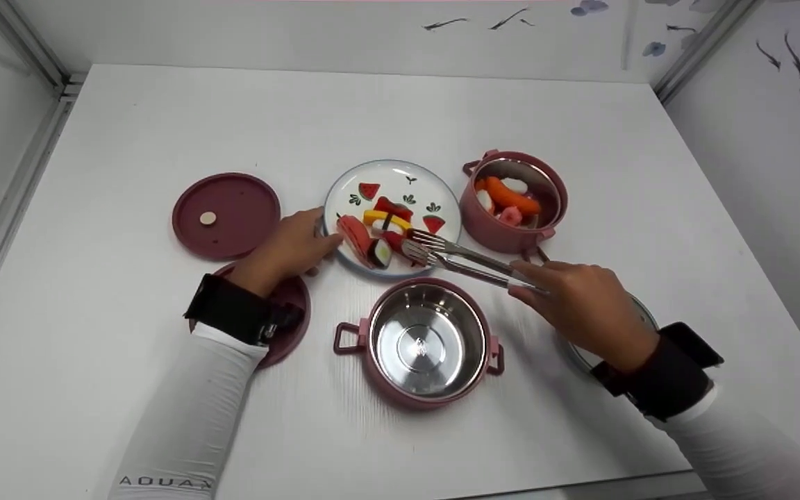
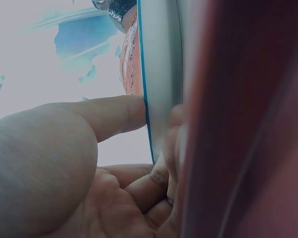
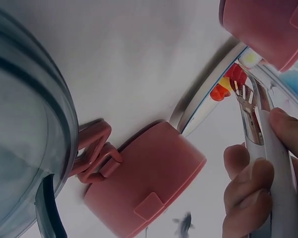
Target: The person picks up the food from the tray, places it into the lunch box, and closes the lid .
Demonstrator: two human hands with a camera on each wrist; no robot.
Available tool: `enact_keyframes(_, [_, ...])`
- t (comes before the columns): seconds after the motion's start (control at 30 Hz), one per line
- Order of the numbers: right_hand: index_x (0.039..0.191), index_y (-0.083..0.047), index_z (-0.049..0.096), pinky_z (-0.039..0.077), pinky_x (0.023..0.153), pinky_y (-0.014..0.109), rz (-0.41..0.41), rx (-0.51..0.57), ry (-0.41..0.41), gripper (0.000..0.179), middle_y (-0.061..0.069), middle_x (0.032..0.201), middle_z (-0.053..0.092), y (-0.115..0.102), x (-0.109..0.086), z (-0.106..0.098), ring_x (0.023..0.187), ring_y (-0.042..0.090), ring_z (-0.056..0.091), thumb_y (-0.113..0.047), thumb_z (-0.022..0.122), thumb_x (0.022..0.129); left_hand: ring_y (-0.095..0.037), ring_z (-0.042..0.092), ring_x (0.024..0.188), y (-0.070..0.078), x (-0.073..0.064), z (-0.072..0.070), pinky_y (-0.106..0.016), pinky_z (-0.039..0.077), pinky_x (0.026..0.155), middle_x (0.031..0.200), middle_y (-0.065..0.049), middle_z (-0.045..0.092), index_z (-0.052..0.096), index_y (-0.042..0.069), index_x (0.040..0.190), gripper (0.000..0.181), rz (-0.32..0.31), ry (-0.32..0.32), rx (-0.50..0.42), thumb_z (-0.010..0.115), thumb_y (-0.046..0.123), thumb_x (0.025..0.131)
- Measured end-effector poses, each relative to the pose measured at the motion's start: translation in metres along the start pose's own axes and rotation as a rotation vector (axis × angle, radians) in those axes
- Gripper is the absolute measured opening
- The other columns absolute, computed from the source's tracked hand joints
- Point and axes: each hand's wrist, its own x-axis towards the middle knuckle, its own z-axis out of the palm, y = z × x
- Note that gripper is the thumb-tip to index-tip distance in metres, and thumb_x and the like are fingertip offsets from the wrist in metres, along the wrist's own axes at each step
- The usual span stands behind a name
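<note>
1. In the middle: a red bit [image 1: 396, 239] of toy food, lying on the white plate [image 1: 389, 172], right at the tips of the tongs [image 3: 279, 168].
2. Tips a little apart; cannot tell from here whether pinching the red bit or just touching.
3. Wrapped tight around the tong handles: the right hand [image 1: 584, 305].
4. Pinching the plate's edge at its left side: the left hand [image 1: 292, 246], thumb on the rim, fingers low.
5. Also on the plate: a yellow bit [image 1: 373, 217], a pink bit [image 1: 353, 233] and a little roll [image 1: 380, 254].
6. Just beside the plate, at its right: the far pot [image 1: 501, 232], with an orange bit [image 1: 513, 199] and more food inside.
7. In front of the plate: the near pot [image 1: 421, 340], with no food inside.
8. Farther out: two dark red rounds [image 1: 226, 222], a round glass thing [image 3: 20, 129], all on the white table [image 1: 198, 125].
9. Looks partway done: some food in a pot, more to pick up from the plate.
</note>
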Motion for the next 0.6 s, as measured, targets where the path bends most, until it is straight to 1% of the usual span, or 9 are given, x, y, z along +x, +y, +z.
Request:
enact_keyframes(0.13, [0.121, -0.014, 0.073, 0.060, 0.062, 0.037, 0.002, 0.010, 0.041, 0.039, 0.007, 0.090, 0.078, 0.003, -0.003, -0.001, 0.069, 0.018, 0.070, -0.025, 0.081, 0.084, -0.016, 0.062, 0.057, 0.000, 0.002, 0.000, -0.028, 0.052, 0.053, 0.090, -0.010, 0.066, 0.048, 0.017, 0.145, 0.048, 0.007, 0.015, 0.009, 0.057, 0.032, 0.100])
enact_keyframes(0.27, [0.123, -0.014, 0.073, 0.059, 0.060, 0.035, -0.007, -0.001, 0.085, 0.043, 0.008, 0.085, 0.077, 0.003, -0.011, -0.005, 0.065, 0.016, 0.069, -0.023, 0.083, 0.082, -0.016, 0.061, 0.057, -0.003, 0.001, 0.000, -0.027, 0.051, 0.052, 0.090, -0.010, 0.066, 0.049, 0.017, 0.144, 0.047, 0.003, 0.014, 0.008, 0.056, 0.032, 0.100])
enact_keyframes(0.37, [0.124, -0.014, 0.072, 0.057, 0.056, 0.031, -0.030, -0.024, 0.124, 0.046, 0.006, 0.079, 0.075, 0.002, -0.021, -0.011, 0.060, 0.014, 0.066, -0.020, 0.085, 0.080, -0.016, 0.061, 0.057, -0.005, 0.001, 0.002, -0.027, 0.051, 0.052, 0.091, -0.009, 0.066, 0.047, 0.017, 0.145, 0.047, -0.020, -0.010, 0.008, 0.056, 0.032, 0.101])
enact_keyframes(0.43, [0.123, -0.014, 0.073, 0.056, 0.055, 0.029, -0.044, -0.030, 0.156, 0.047, 0.005, 0.080, 0.076, 0.001, -0.028, -0.017, 0.060, 0.012, 0.066, -0.018, 0.086, 0.078, -0.015, 0.061, 0.057, -0.005, 0.000, 0.001, -0.026, 0.051, 0.053, 0.092, -0.009, 0.066, 0.047, 0.017, 0.146, 0.048, -0.027, -0.010, 0.014, 0.056, 0.033, 0.101])
enact_keyframes(0.53, [0.120, -0.013, 0.074, 0.052, 0.053, 0.023, -0.059, -0.008, 0.205, 0.049, 0.004, 0.083, 0.076, -0.002, -0.043, -0.026, 0.059, 0.010, 0.065, -0.012, 0.088, 0.073, -0.015, 0.061, 0.057, -0.003, 0.000, 0.001, -0.026, 0.050, 0.052, 0.091, -0.009, 0.065, 0.047, 0.017, 0.145, 0.048, -0.014, -0.005, 0.025, 0.056, 0.034, 0.101])
enact_keyframes(0.6, [0.118, -0.013, 0.075, 0.050, 0.052, 0.019, -0.062, 0.013, 0.221, 0.050, 0.003, 0.085, 0.077, -0.005, -0.053, -0.031, 0.058, 0.007, 0.064, -0.010, 0.090, 0.070, -0.015, 0.061, 0.056, -0.002, 0.001, 0.001, -0.026, 0.050, 0.052, 0.090, -0.009, 0.065, 0.048, 0.016, 0.144, 0.047, -0.002, -0.003, 0.029, 0.056, 0.034, 0.101])
